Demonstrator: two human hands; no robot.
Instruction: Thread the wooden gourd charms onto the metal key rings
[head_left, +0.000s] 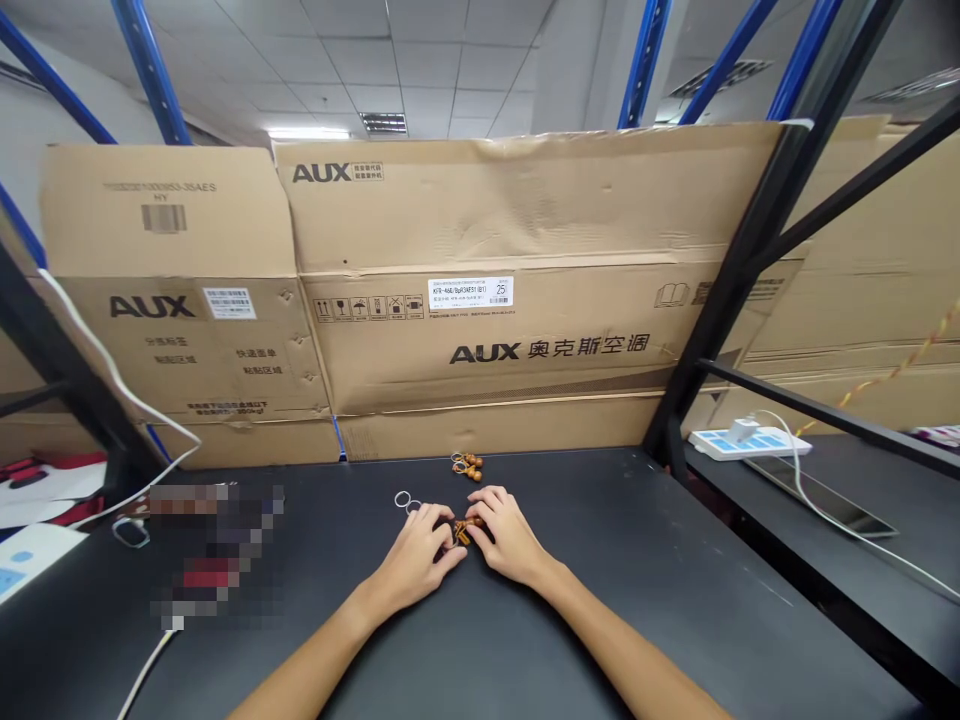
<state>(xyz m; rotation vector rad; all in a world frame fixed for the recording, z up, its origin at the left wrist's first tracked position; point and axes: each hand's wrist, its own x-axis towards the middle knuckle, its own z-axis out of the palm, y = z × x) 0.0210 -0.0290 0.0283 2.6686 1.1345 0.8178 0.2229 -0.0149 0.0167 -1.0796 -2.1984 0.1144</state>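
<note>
Between my two hands is a small brown wooden keychain [463, 531] with rounded beads and a yellowish-brown cord. My left hand [417, 556] has its fingers curled at the keychain's left side, where part of its ring seems to show by the thumb. From the right, my right hand [510, 537] pinches the beads between thumb and fingers. Loose metal key rings [403, 499] lie just beyond my left hand, one partly covered by it. Farther back, near the cardboard, rest a few more wooden bead keychains [470, 467] with rings.
Upright cardboard panels [480, 230] close off the back of the black table [600, 600]. A black metal post [720, 270] slants along the right. White power strips [750, 442] stand on both sides, with white cables. A blurred patch [210, 550] covers items on the left.
</note>
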